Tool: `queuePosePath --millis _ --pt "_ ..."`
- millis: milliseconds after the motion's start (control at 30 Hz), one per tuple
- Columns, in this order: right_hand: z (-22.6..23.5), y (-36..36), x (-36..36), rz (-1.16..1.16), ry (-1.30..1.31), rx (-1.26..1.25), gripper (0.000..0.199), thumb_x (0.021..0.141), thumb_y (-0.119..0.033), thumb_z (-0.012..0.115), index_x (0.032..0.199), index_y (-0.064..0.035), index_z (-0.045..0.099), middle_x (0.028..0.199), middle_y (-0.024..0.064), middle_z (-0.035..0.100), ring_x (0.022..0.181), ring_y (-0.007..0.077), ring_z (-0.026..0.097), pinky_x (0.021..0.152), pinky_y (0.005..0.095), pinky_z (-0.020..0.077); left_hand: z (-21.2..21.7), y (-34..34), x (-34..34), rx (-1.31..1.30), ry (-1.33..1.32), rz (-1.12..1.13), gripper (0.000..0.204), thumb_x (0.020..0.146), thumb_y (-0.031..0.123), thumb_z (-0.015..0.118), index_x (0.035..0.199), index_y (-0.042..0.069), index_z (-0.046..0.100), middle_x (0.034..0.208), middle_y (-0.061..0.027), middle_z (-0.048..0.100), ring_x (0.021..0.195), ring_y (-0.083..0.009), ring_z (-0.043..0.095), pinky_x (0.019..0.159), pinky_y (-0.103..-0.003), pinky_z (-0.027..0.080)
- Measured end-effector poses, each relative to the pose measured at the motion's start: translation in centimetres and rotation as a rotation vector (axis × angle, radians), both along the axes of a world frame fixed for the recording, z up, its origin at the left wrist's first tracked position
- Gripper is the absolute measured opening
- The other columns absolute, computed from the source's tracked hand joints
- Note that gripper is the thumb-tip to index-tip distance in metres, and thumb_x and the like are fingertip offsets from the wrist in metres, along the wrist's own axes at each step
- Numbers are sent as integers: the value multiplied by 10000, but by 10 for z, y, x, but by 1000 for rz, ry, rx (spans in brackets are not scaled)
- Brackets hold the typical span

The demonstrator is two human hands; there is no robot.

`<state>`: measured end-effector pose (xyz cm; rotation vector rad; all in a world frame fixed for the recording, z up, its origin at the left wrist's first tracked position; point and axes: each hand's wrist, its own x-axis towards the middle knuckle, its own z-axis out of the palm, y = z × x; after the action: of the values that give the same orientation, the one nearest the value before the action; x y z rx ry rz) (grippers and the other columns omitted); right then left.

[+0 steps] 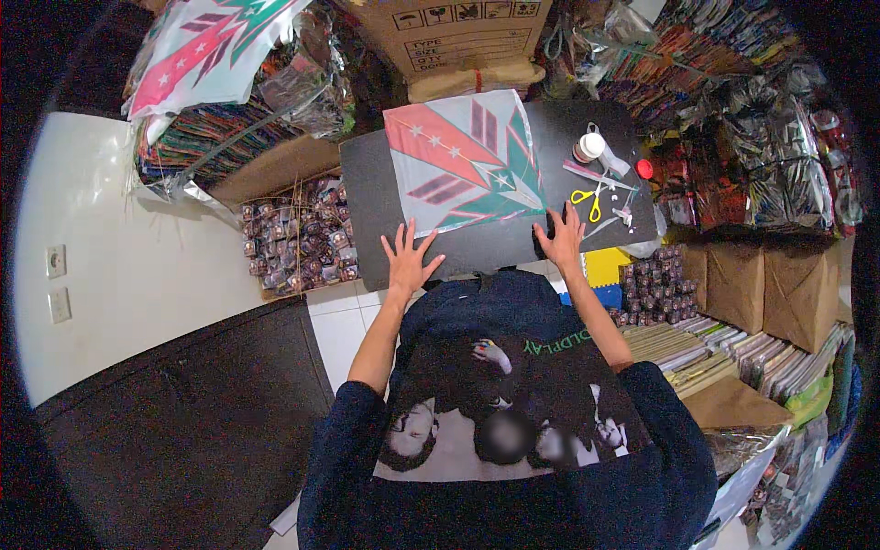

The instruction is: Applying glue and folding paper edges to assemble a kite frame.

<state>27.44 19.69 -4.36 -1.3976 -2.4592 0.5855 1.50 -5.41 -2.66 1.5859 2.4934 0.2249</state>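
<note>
Crowded storeroom, white tiled floor [137, 266]; low black table [367, 202] at centre, ringed by stacked goods. Brown cardboard carton [467, 32] with a printed label panel behind the table; foil-wrapped colourful bundles [770, 156] right; tray of small dark packets [298, 238] left. Patterned kite sheet [463, 160], red, green and white, lies flat on the table. Left hand [408, 259] spread, fingers at the sheet's near edge; right hand [561, 236] spread beside its near right corner. Yellow scissors [589, 197] just beyond.

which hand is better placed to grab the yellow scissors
Right. The right hand lies flat beside the yellow scissors; the left hand rests across the printed kite sheet, farther away.
</note>
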Motion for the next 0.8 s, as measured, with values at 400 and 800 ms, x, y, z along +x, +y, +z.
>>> queuePosePath --millis 400,800 --pt "28 -1 -2 200 -7 85 418 790 -427 738 1077 -123 723 1470 185 398 1364 349 361 1087 678 204 5 12 -16 11 83 143 693 880 631 541 1440 228 475 1575 -178 239 1457 -395 180 1101 -721 35" --pt "15 19 9 80 301 4 318 818 -213 721 1088 -50 677 1229 211 575 1132 382 553 968 452 450 15 48 6 85 -114 123 815 824 647 597 1471 186 416 1542 -262 236 1451 -427 167 1118 -688 58"
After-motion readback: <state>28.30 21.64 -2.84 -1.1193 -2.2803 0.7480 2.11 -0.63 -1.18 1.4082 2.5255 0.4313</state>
